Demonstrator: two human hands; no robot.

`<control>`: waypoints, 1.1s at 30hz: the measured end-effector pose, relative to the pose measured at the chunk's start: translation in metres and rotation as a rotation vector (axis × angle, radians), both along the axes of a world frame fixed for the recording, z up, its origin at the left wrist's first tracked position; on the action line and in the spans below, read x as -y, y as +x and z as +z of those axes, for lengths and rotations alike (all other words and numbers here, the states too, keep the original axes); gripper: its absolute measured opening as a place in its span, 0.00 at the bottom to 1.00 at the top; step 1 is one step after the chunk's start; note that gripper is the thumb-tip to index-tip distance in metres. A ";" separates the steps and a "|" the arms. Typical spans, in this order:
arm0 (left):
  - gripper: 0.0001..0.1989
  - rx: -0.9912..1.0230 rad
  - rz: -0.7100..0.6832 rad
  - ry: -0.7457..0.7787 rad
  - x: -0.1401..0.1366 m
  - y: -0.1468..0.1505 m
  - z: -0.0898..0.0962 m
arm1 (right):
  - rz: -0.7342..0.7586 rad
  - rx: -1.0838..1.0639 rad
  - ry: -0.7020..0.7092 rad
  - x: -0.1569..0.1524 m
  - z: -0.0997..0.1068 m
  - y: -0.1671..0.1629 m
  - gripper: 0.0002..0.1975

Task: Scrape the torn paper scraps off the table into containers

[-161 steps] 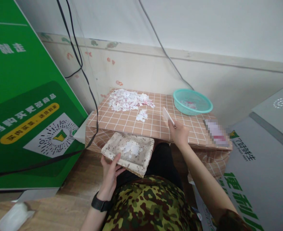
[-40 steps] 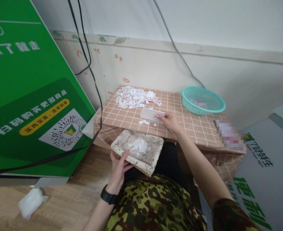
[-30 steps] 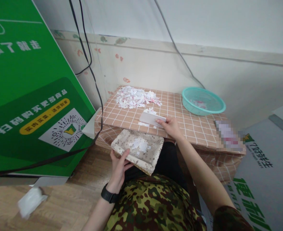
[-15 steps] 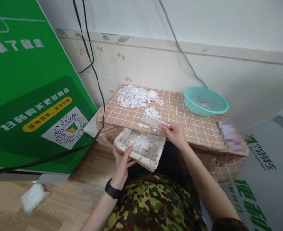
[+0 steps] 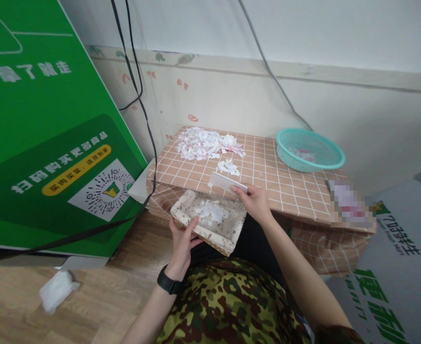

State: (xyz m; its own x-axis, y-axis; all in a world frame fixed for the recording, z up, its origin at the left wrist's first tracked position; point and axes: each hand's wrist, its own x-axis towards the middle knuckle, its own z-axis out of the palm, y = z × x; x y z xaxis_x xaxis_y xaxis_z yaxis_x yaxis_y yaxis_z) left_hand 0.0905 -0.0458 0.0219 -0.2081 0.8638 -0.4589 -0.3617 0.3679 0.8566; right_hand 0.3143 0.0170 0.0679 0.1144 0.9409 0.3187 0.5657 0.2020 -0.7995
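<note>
My left hand [image 5: 182, 241] grips the near left edge of a fabric-lined basket [image 5: 228, 241], thumb over the rim. Small white paper scraps [image 5: 211, 211] lie on the basket's floor. The basket is tucked against the front edge of the table, slightly tilted. Between the thumb and fingers of my right hand [image 5: 255, 203] is a flat white card [image 5: 226, 182], its long edge down by the table's front edge above the basket. Just beyond the card sits a little heap of paper scraps [image 5: 228, 166].
A larger pile of torn paper [image 5: 206, 143] lies on the checked tablecloth [image 5: 260, 162]. A turquoise plastic colander [image 5: 309, 150] stands at the back right, near a blurred-out flat item [image 5: 350, 203]. Black cables [image 5: 144, 110] hang at left before a green panel [image 5: 35, 119].
My right hand has moved the card left along the table's front edge. Scraps that lay at that edge are no longer visible there. My left hand keeps its hold on the basket.
</note>
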 end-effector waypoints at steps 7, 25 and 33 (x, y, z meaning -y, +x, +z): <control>0.47 0.011 0.001 0.011 0.000 -0.002 0.002 | -0.003 -0.082 -0.019 -0.004 -0.001 -0.002 0.21; 0.46 0.041 -0.046 0.022 0.000 -0.010 -0.011 | -0.339 -0.070 0.078 -0.025 0.009 0.041 0.26; 0.45 0.031 -0.039 0.036 0.000 -0.011 -0.015 | -0.373 0.214 0.053 -0.021 0.004 0.043 0.27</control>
State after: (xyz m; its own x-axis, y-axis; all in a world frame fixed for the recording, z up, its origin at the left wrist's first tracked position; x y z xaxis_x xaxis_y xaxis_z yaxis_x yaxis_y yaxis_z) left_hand 0.0790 -0.0459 0.0064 -0.1600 0.8868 -0.4335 -0.3747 0.3517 0.8579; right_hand 0.3573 0.0381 0.0718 0.3697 0.8294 0.4188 0.7595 -0.0102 -0.6504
